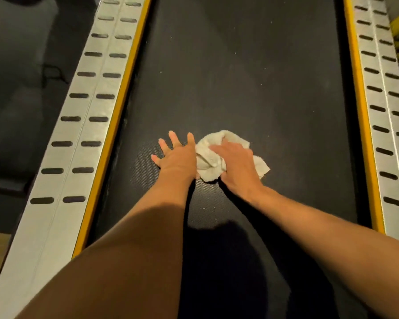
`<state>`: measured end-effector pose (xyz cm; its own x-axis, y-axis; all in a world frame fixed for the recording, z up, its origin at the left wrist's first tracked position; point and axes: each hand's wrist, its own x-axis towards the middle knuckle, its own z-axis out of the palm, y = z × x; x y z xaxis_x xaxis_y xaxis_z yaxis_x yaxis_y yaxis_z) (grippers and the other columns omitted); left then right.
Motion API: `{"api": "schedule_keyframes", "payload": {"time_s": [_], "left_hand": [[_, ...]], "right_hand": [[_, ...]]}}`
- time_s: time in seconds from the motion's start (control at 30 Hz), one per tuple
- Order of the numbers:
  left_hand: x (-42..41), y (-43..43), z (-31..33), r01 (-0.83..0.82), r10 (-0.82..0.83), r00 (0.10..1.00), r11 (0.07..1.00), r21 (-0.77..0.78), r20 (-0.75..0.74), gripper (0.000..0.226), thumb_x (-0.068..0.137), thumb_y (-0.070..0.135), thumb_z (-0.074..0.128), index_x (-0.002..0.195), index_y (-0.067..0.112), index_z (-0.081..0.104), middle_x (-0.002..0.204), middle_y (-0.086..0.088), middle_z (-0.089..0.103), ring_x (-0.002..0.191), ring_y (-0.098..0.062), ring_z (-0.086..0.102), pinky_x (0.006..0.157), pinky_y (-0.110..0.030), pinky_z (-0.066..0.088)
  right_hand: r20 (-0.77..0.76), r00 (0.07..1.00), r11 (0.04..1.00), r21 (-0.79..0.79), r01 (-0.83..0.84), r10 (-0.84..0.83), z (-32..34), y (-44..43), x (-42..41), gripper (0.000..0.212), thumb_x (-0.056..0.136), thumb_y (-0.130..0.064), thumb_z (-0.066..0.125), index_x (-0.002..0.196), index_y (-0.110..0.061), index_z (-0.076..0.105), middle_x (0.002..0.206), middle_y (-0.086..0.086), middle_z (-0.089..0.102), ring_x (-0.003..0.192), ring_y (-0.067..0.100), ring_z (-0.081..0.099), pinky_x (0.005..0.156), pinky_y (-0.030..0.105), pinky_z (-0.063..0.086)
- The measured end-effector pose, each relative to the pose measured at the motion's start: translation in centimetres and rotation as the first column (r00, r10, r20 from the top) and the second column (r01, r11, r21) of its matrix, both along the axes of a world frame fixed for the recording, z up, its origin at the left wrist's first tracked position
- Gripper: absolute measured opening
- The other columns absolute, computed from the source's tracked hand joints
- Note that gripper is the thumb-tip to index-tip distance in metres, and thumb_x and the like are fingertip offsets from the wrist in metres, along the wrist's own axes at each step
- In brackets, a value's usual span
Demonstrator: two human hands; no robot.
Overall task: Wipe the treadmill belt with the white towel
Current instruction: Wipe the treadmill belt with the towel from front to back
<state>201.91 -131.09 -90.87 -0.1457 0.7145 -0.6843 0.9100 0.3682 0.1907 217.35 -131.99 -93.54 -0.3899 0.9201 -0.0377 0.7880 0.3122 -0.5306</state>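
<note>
The black treadmill belt [251, 77] runs away from me down the middle of the view, dotted with small pale specks. A crumpled white towel [209, 161] lies on the belt near its middle. My right hand [236, 166] lies on top of the towel, fingers bent over its folds and gripping it against the belt. My left hand [176, 155] rests flat on the belt just left of the towel, fingers spread and straight, its edge touching the cloth.
Silver side rails with dark slots flank the belt, the left rail [78, 125] and the right rail [387, 107], each edged by a yellow strip [115, 125]. Dark floor [16, 88] lies beyond the left rail. My shadow falls on the near belt.
</note>
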Motion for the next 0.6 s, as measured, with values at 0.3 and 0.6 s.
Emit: {"api": "schedule_keyframes", "payload": {"time_s": [0.3, 0.6], "left_hand": [[-0.3, -0.2, 0.2, -0.045, 0.044, 0.999, 0.998, 0.042, 0.030, 0.114, 0.074, 0.020, 0.083, 0.153, 0.019, 0.001, 0.160, -0.015, -0.015, 0.144, -0.045, -0.011, 0.109, -0.069, 0.011], [-3.7, -6.4, 1.1, -0.193, 0.154, 0.981, 0.864, 0.465, 0.122, 0.026, 0.083, 0.014, 0.050, 0.093, 0.027, 0.070, 0.100, -0.004, 0.071, 0.098, -0.032, 0.063, 0.088, -0.042, 0.051]], "right_hand": [[-0.126, 0.976, 0.983, -0.077, 0.170, -0.178, 0.6, 13.3, -10.4, 0.037, 0.084, -0.022, 0.044, 0.117, -0.028, 0.059, 0.112, -0.003, 0.063, 0.103, 0.021, 0.057, 0.085, 0.036, 0.046], [-0.162, 0.961, 0.921, -0.287, -0.264, 0.225, 2.4, 7.5, -6.5, 0.009, 0.075, -0.025, 0.063, 0.077, -0.032, 0.067, 0.077, -0.010, 0.068, 0.073, 0.007, 0.056, 0.060, 0.016, 0.043]]}}
